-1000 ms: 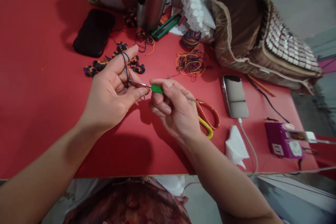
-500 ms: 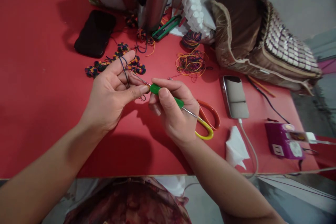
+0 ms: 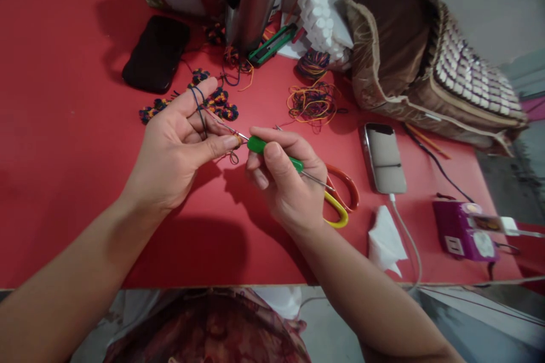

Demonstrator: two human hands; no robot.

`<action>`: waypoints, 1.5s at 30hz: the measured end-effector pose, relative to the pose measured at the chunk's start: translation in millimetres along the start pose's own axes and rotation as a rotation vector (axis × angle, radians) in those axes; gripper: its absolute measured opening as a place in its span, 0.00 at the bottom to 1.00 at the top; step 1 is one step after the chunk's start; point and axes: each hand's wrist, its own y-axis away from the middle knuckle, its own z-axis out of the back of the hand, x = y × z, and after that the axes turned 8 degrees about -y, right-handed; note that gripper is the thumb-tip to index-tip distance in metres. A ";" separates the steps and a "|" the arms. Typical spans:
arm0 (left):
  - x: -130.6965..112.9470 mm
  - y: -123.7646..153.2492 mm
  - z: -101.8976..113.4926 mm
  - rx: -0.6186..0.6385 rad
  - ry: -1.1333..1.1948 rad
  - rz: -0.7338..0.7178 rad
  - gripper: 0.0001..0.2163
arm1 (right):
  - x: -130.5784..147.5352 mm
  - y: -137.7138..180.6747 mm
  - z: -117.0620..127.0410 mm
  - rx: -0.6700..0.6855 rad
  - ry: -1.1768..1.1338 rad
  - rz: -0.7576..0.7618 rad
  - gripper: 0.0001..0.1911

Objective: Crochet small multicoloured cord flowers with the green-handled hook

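Observation:
My right hand (image 3: 289, 176) grips a crochet hook by its green handle (image 3: 256, 145), with the thin metal shaft pointing left toward my other hand. My left hand (image 3: 179, 142) pinches a small piece of yarn work (image 3: 237, 140) between thumb and fingers, mostly hidden by the fingertips. Dark yarn (image 3: 200, 103) loops round the raised left index finger. At the pinch, the hook's shaft meets the yarn work. Behind the left hand lie several crocheted dark, orange and pink pieces (image 3: 221, 106). Scissors with red and yellow handles (image 3: 340, 212) rest partly under the right hand.
On the red table (image 3: 51, 181) lie a black phone (image 3: 156, 54), tangled yarn (image 3: 313, 103), a green cutter (image 3: 272, 45) and a charging phone (image 3: 384, 159). A brown bag (image 3: 392, 45), crumpled tissue (image 3: 386, 241) and purple box (image 3: 462, 231) are at right; a metal bottle (image 3: 259, 0) stands behind.
My right hand and the hook have drawn slightly right, away from the left fingertips, baring more of the metal shaft. The left hand keeps its pinch and the yarn loop.

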 end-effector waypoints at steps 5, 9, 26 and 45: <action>-3.8 -1.4 1.7 0.002 0.018 0.031 0.32 | 4.7 0.2 1.1 -0.009 0.032 0.002 0.09; -6.3 -2.1 3.4 -0.004 0.039 0.024 0.29 | 7.8 -1.5 1.3 -0.028 0.057 -0.003 0.12; -8.3 -4.0 11.3 0.037 0.008 0.055 0.31 | 12.1 -9.9 0.2 -0.033 -0.065 -0.059 0.10; -10.9 -7.0 15.4 0.079 -0.028 -0.007 0.26 | 21.5 -10.0 1.2 -0.054 -0.019 -0.050 0.08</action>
